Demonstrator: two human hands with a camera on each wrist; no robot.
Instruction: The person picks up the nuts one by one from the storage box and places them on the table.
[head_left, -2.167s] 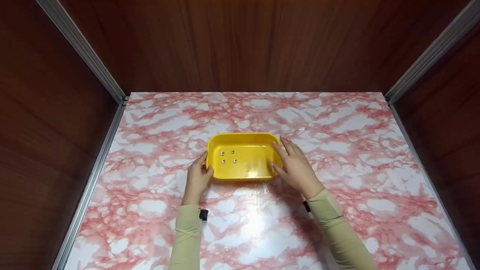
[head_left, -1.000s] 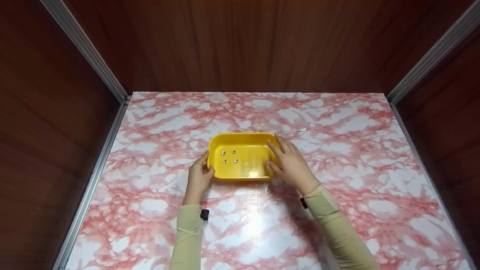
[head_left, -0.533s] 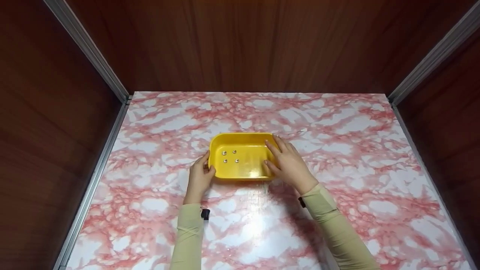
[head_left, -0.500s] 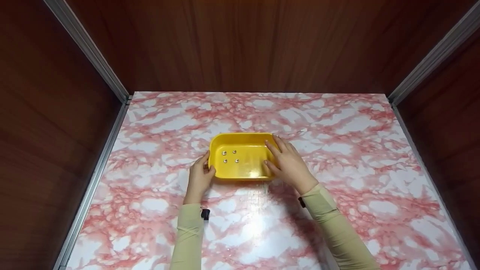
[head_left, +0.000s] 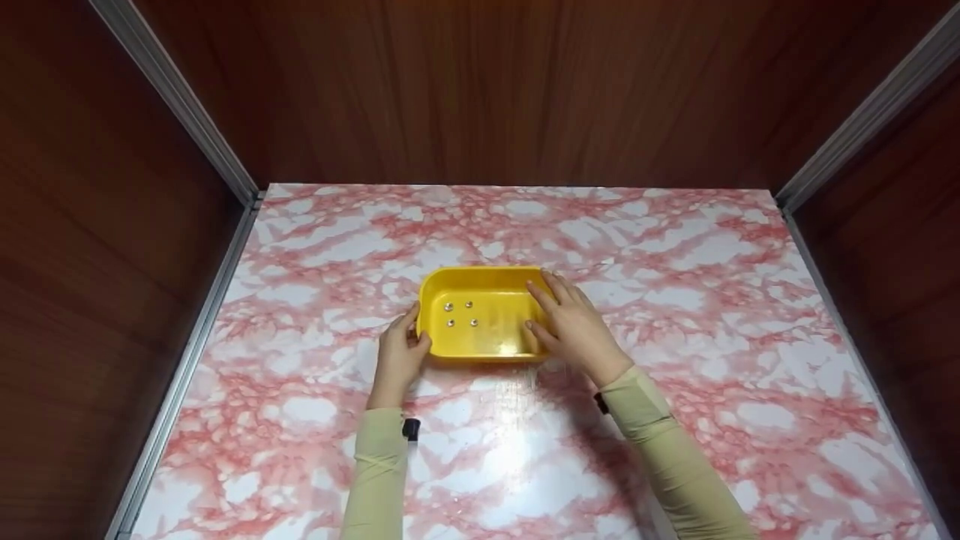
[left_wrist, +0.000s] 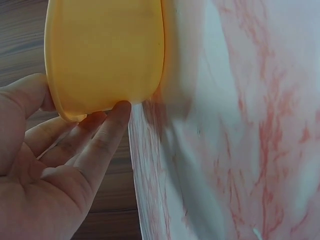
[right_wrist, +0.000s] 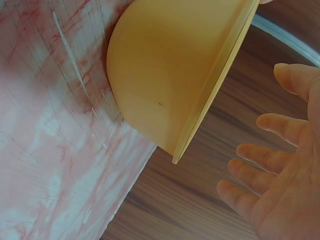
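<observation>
A yellow plastic tub (head_left: 491, 278) stands on the table in the head view. Several small shiny silver round pieces (head_left: 469, 304) lie on its floor toward the left; their kind is too small to tell. My left hand (head_left: 397, 356) holds the tub's left end. In the left wrist view the thumb (left_wrist: 35, 90) is at the rim and fingertips touch the end wall of the tub (left_wrist: 105, 55). Over the tub's right end hovers my right hand (head_left: 583, 330), fingers spread. The right wrist view shows that hand (right_wrist: 282, 165) apart from the tub (right_wrist: 160, 75), holding nothing.
The table (head_left: 675, 247) has a red and white marbled top. Dark wood-grain panels (head_left: 480, 90) enclose it at the back and both sides, with grey metal strips (head_left: 180, 97) in the corners. Both forearms wear light green sleeves (head_left: 379, 465).
My right hand has moved left, from the tub's right rim to over its right end. The left hand keeps its hold, and the silver pieces stay in the same arrangement.
</observation>
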